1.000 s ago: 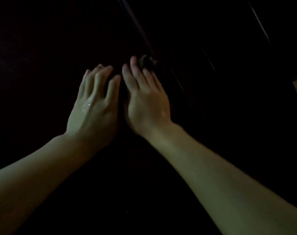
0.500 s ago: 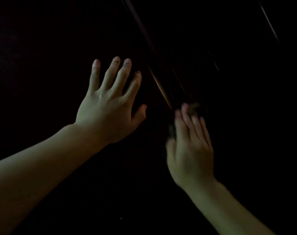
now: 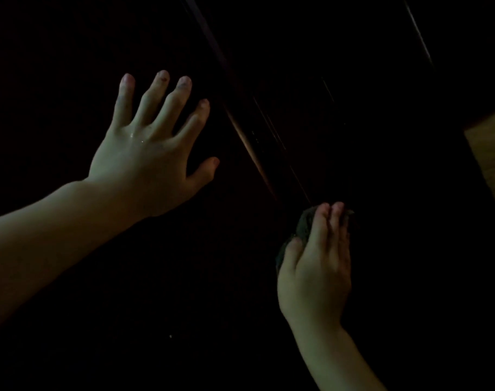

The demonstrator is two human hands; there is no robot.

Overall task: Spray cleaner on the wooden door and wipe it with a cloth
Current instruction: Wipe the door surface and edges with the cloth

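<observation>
Two bare hands work against a very dark wooden door (image 3: 71, 52) in dim light. The left hand (image 3: 147, 159) lies flat on the door's wide panel, fingers straight and spread wide, thumb pointing toward the right; it holds nothing. A few small wet glints show on its back near the knuckles, and its forearm runs off the left edge of the view.

The right hand (image 3: 317, 266) is lower and to the right, well apart from the left. Its fingers lie straight and close together, pressing a dark cloth (image 3: 302, 227) against the door. The cloth is bunched under the palm and fingers; only a rough, greyish part of it shows past the fingertips and beside the thumb, and the rest is hidden by the hand. Whether the thumb curls into the cloth cannot be told in this light.

Just above the right hand's fingertips, a raised strip of moulding (image 3: 249, 142) runs slantwise up the door, catching a thin reddish-brown shine, with finer grooves just beside it on the right. The cloth sits at the lower end of this strip. A second thin pale line (image 3: 418, 35) slants near the door's upper right. Past the door's right edge, a patch of lighter wood-toned floor (image 3: 492, 148) shows.
</observation>
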